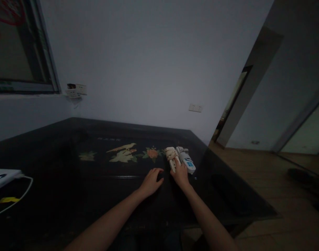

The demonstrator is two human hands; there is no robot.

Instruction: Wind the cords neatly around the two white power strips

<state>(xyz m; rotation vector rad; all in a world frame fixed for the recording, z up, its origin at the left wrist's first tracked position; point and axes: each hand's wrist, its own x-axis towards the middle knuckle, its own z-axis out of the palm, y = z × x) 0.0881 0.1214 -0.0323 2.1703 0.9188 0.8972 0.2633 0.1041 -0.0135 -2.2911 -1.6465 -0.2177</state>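
A dark lacquered table (70, 164) with inlaid bird and flower pictures fills the middle of the view. My left hand (150, 182) rests on it with fingers curled over a small dark object I cannot make out. My right hand (180, 174) lies just to the right, fingers touching the near ends of two white power strips (180, 158) that lie side by side with their cords wound round them. The right strip has a blue label.
A white device (4, 177) with a white cable (20, 197) sits at the table's left edge. Wall sockets (76, 91) hang at the back left and another socket (195, 107) on the back wall. Wooden floor (266, 181) and a doorway lie to the right.
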